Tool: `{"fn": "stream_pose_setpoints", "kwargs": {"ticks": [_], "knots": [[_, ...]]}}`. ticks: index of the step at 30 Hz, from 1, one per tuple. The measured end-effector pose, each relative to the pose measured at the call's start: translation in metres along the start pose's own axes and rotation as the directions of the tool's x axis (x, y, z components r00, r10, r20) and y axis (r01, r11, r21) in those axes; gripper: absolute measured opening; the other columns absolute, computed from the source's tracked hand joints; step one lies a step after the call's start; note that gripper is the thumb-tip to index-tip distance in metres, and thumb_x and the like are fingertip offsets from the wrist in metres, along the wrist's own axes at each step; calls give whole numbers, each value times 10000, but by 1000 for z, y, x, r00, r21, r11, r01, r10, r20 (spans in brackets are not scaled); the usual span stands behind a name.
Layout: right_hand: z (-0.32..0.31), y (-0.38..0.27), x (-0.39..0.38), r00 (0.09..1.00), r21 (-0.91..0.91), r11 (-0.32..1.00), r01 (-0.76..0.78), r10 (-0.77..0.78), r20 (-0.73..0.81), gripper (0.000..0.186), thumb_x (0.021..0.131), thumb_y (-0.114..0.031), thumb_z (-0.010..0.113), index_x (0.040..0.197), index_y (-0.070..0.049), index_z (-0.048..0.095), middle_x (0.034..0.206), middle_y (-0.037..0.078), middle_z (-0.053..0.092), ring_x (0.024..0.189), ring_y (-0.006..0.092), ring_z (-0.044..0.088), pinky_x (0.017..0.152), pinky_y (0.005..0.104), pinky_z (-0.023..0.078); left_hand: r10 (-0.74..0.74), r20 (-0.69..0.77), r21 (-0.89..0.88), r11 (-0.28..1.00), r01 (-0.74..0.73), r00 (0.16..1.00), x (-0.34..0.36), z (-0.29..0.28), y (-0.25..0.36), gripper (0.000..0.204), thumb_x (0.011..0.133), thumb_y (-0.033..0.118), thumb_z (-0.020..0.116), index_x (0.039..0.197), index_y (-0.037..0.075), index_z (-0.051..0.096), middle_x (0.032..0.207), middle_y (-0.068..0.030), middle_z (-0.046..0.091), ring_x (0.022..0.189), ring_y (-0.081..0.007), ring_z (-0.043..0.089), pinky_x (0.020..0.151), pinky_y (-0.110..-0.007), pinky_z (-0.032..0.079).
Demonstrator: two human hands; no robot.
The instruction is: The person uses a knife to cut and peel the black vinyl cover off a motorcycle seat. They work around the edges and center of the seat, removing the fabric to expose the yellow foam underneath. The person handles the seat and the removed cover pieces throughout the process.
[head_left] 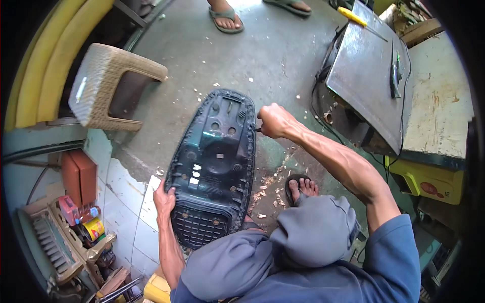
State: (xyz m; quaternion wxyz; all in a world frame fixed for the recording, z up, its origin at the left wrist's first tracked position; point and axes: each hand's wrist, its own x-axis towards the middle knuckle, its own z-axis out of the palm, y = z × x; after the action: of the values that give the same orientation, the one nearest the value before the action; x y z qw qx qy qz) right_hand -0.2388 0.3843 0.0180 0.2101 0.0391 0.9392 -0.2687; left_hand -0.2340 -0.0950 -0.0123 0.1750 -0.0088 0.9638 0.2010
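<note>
A black motorcycle seat (214,151) is tilted upright before my knees, its hard plastic underside facing me. Ragged dark cover material runs along its rim, and pale marks show on the base. My left hand (164,199) grips the seat's lower left edge, with the thumb on the near side and the fingers mostly hidden behind it. On the other side, my right hand (277,121) is closed in a fist beside the upper right rim. A short dark tip (258,130) pokes from the fist toward the rim; the rest of that tool is hidden.
A beige plastic stool (101,86) stands to the left. Right of me is a metal-topped stand (369,76) carrying a yellow-handled screwdriver (353,16) and a cable. Scraps litter the floor (192,65). Another person's sandalled foot (226,19) shows at the far edge.
</note>
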Motion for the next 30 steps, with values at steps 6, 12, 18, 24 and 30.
{"fn": "stream_pose_setpoints", "kwargs": {"ticks": [6, 12, 18, 24, 30], "knots": [[59, 58, -43, 960, 317, 932, 174, -89, -264, 282, 868, -165, 661, 1106, -27, 723, 893, 272, 703, 863, 404, 720, 777, 456, 572, -8, -33, 19, 1000, 9, 999, 28, -13, -7, 595, 776, 156, 729, 1350, 47, 611, 1129, -282, 699, 1099, -418, 673, 970, -442, 510], [72, 53, -58, 952, 341, 938, 57, 51, -300, 255, 895, -192, 625, 1044, -22, 744, 939, 258, 717, 918, 439, 701, 849, 483, 554, -16, -124, 124, 992, 32, 992, 5, -17, 25, 599, 803, 179, 708, 1392, 163, 595, 1035, -271, 719, 1008, -439, 692, 908, -489, 525], [9, 4, -26, 969, 220, 944, -247, 242, 49, 237, 777, -108, 600, 821, 82, 733, 789, 325, 685, 832, 437, 731, 763, 471, 586, -37, -150, 119, 991, 55, 988, -17, -28, 46, 545, 813, 141, 718, 1348, 122, 618, 1068, -269, 710, 1024, -446, 680, 922, -488, 513], [-6, -5, -9, 982, 72, 979, -190, 189, 20, 229, 745, -98, 622, 816, 94, 725, 749, 343, 661, 769, 438, 726, 700, 469, 585, 3, -62, -8, 1000, -4, 998, -3, -11, 23, 529, 810, 71, 715, 1329, 51, 618, 1058, -272, 718, 1000, -414, 705, 894, -441, 526], [8, 22, 6, 997, 60, 998, 35, -39, 69, 188, 755, -85, 638, 860, 28, 745, 815, 296, 694, 823, 403, 730, 736, 480, 583, -65, 66, -30, 997, 67, 996, 20, -8, -8, 584, 778, 41, 703, 1349, -8, 591, 1156, -252, 704, 1102, -361, 684, 991, -397, 496]]}}
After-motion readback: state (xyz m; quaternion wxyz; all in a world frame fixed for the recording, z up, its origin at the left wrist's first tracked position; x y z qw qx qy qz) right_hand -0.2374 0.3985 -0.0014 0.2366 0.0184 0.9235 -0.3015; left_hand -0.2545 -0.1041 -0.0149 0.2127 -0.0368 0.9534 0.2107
